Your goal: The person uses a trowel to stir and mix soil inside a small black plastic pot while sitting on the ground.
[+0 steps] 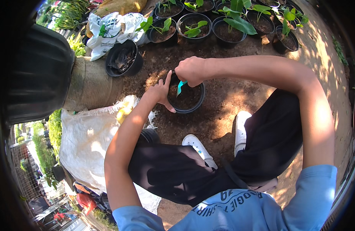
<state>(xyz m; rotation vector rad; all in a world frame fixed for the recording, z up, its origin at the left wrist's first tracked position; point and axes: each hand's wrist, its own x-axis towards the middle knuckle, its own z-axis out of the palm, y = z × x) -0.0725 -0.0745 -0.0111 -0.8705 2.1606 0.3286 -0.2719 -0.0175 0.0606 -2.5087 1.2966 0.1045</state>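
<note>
A round black plastic plant pot point(203, 97) stands on the ground before me, with dark soil point(187, 101) inside it. My left hand point(162, 91) steadies the pot's left side, thumb and forefinger spread along the rim. Above the far part of the pot, my right hand point(191, 71) is closed around the handle of a turquoise hand trowel point(179, 88). The trowel's blade points down into the pot, its tip at the soil. Most of the handle is hidden in my fist.
Several black pots of leafy seedlings point(194, 27) line the far side. At the left are a black pot with dark scraps point(124, 57), white printed plastic bags point(108, 31), a large black tub point(39, 73) and a white woven sack point(88, 138). My white clogs point(197, 147) flank the near ground.
</note>
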